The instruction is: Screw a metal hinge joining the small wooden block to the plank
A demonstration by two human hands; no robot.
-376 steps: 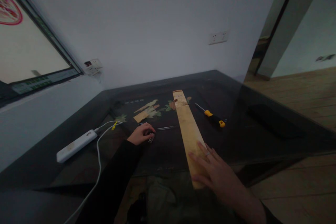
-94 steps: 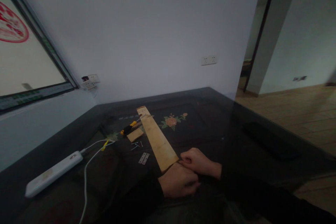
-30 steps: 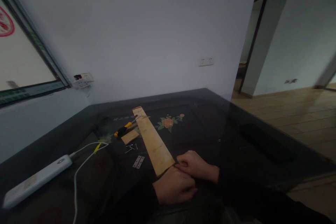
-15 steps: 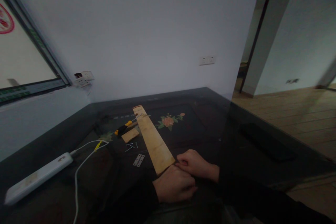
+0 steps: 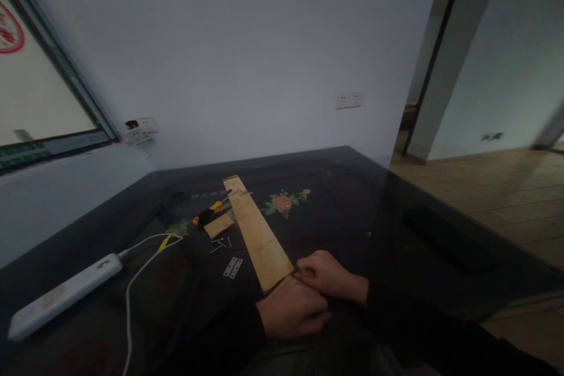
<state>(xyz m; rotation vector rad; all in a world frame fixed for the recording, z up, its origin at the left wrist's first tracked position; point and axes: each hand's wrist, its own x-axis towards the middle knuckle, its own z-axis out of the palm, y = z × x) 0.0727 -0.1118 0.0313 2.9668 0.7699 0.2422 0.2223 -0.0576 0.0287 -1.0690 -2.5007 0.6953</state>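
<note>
- Resting just by the near end of the board (image 5: 259, 235), the left grip (image 5: 294, 308) is curled into a loose fist; I cannot tell whether it encloses anything
- The right grip (image 5: 328, 276), clenched too, appears to touch the left
- Board stretches ahead of both grips, flat on the worktop (image 5: 343, 211)
- Hinge (image 5: 237, 267) lies near the left grip, ahead and left, screws (image 5: 229, 242) beyond it
- Block (image 5: 219, 226) and screwdriver (image 5: 206, 215) lie farther ahead and left
- Power strip (image 5: 66, 296) sits well left

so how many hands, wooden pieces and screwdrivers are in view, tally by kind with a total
Hands: 2 (left hand, right hand)
Wooden pieces: 2 (long board, small flat piece)
Screwdrivers: 1 (yellow-and-black screwdriver)
Total: 5
</note>
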